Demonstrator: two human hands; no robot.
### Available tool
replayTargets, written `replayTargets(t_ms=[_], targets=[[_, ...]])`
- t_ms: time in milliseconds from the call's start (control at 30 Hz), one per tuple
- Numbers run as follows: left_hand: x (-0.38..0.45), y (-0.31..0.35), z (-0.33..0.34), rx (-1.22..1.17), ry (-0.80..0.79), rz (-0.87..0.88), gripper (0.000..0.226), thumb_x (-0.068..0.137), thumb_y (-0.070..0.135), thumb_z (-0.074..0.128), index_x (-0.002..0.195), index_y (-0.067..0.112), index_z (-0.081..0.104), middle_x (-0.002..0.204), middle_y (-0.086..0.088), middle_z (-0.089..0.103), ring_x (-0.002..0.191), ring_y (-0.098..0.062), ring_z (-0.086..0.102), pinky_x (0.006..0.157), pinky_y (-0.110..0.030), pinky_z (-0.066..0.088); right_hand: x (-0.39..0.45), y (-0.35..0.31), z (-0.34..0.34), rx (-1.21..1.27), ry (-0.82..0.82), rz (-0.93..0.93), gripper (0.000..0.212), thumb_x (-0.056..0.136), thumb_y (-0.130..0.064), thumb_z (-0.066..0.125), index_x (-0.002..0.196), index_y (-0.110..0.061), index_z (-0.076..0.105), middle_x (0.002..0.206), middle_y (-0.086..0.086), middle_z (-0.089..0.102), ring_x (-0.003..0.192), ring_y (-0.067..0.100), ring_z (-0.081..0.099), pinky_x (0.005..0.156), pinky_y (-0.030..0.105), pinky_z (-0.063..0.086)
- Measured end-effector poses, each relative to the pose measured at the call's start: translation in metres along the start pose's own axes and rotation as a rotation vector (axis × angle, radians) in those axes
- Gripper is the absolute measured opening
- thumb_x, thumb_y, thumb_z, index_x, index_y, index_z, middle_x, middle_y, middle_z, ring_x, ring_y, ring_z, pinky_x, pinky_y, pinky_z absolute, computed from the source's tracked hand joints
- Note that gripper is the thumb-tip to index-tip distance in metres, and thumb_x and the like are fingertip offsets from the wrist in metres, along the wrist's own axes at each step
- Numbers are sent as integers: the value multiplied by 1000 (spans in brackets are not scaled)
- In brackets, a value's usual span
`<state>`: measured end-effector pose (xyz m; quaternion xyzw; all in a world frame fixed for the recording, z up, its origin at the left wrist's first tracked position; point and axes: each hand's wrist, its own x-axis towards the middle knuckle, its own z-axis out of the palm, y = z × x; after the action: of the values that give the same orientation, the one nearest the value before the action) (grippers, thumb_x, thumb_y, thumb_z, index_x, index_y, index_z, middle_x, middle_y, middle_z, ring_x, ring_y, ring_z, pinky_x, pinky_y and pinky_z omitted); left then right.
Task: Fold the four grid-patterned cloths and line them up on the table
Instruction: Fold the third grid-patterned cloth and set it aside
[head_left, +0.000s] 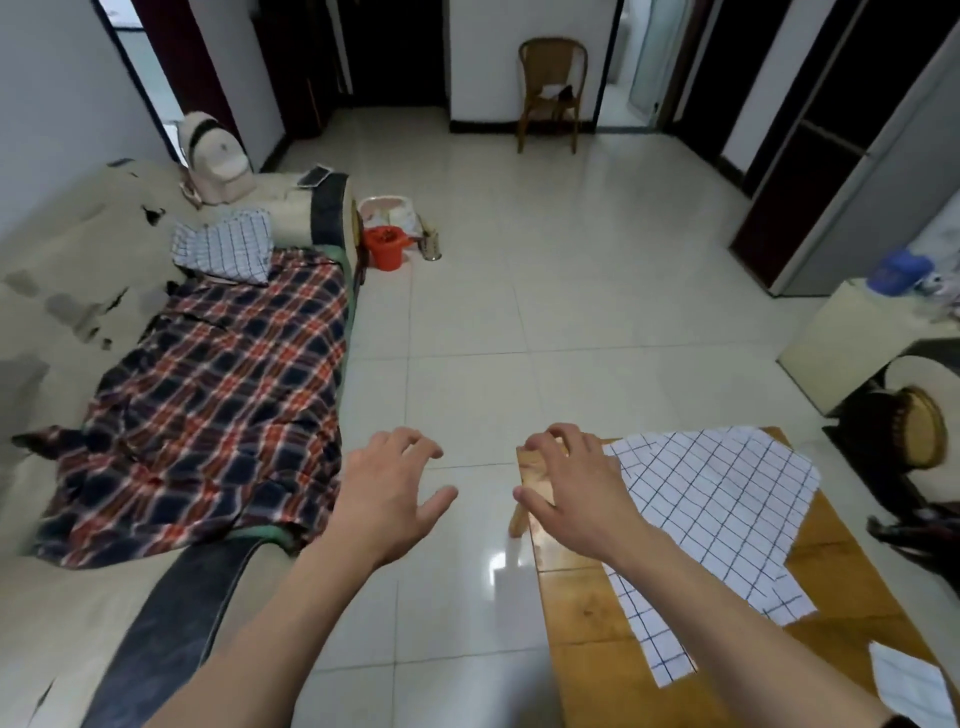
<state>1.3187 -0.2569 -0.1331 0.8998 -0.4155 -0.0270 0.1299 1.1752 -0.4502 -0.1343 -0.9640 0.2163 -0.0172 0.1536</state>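
White cloths with a dark grid (719, 499) lie spread and overlapping on the wooden table (587, 618) at the lower right. Another grid cloth (228, 249) lies crumpled on the sofa at the left, beside the armrest. A further piece of grid cloth (906, 680) shows at the table's near right corner. My left hand (387, 493) hovers over the floor between sofa and table, fingers spread and slightly bent, holding nothing. My right hand (569, 486) hovers over the table's far left corner, fingers also loosely bent and empty, just left of the spread cloths.
A sofa (78, 322) with a red and navy plaid blanket (208, 395) fills the left side. A red bucket (384, 247) and a pink basin stand on the tiled floor by its far end. A wooden chair (551, 88) stands at the back wall. A cream cabinet (852, 338) is at the right.
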Motion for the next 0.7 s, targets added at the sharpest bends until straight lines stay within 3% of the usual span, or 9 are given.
replayTargets(t_ms=[400, 700], targets=[[193, -100, 0, -15, -66, 305, 51, 91, 62, 44, 134, 35, 47, 139, 11, 43, 128, -14, 40, 105, -36, 30, 176, -36, -11, -101, -34, 269, 48, 94, -50, 50, 137, -31, 40, 146, -4, 36, 129, 23, 38, 98, 43, 39], [342, -133, -10, 4, -111, 509, 50, 90, 61, 50, 131, 34, 51, 138, 10, 47, 127, -14, 42, 105, -35, 28, 269, -21, -26, -52, 66, 442, 47, 94, -48, 51, 137, -29, 43, 146, -5, 39, 129, 21, 40, 100, 43, 40]])
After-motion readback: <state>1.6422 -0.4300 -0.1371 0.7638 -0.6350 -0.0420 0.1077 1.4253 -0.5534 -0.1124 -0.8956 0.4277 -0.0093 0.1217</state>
